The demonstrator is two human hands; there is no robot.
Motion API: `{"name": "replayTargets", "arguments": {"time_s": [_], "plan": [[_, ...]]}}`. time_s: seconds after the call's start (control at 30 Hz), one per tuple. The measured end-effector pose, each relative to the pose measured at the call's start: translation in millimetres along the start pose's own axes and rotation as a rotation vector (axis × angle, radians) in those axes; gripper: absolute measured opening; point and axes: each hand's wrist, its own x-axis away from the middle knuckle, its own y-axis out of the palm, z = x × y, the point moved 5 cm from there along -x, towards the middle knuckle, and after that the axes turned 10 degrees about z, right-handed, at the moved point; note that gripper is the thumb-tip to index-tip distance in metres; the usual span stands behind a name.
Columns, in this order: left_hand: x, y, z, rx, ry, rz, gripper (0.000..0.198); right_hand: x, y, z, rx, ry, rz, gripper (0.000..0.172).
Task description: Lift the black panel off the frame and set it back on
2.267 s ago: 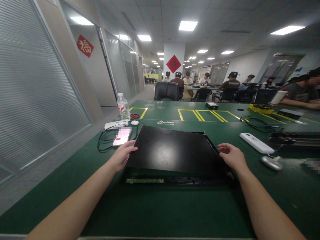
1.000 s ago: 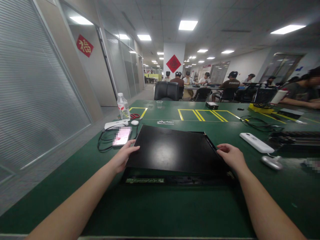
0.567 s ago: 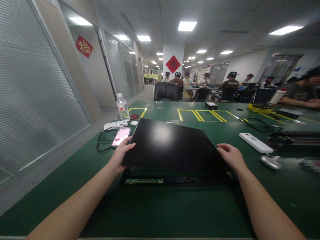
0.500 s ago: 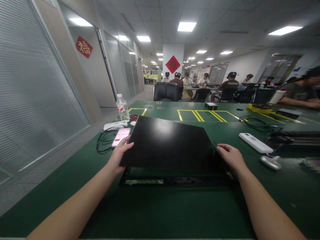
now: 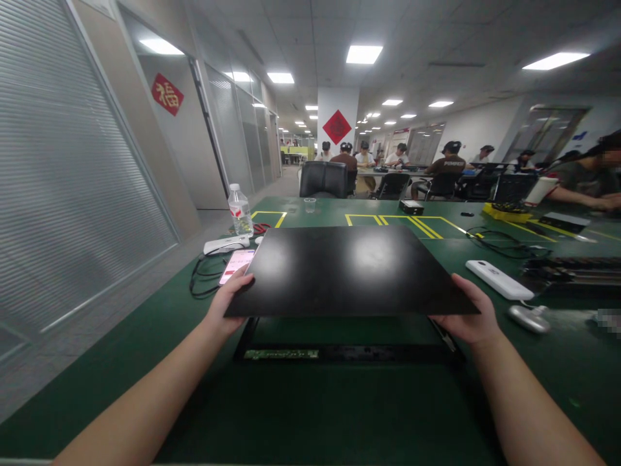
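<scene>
A flat, glossy black panel (image 5: 334, 272), perhaps a display panel, is held up above the green table between my two hands. My left hand (image 5: 228, 301) grips its left edge, thumb on top and fingers underneath. On the opposite side my right hand (image 5: 473, 314) clasps the right edge in the same way. Beneath the panel lies a black frame (image 5: 388, 354) with a strip of green circuit board (image 5: 281, 354) along its near bar. The panel hides most of the frame's far part.
Left of the panel are a lit phone (image 5: 237, 266), a white power bank (image 5: 226, 244) with a black cable, and a water bottle (image 5: 239, 210). To the right lie another white power bank (image 5: 499, 279) and a silver rounded device (image 5: 528, 318). A person (image 5: 582, 175) sits at far right.
The panel's right side has come up and the panel now looks more level. My right hand has closed around its right edge; my left hand keeps its hold.
</scene>
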Motion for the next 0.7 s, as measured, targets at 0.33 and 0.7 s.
{"name": "replayTargets", "arguments": {"time_s": [0.33,0.7], "plan": [[-6.7,2.4,-10.9,-0.017,-0.033,-0.018,0.02,-6.4,0.4,-0.6,0.044,-0.086,0.021,0.027],[-12.9,-12.0,-3.3,-0.259,0.173,0.098,0.027,-15.3,-16.4,-11.6,-0.385,-0.301,0.284,0.018]]}}
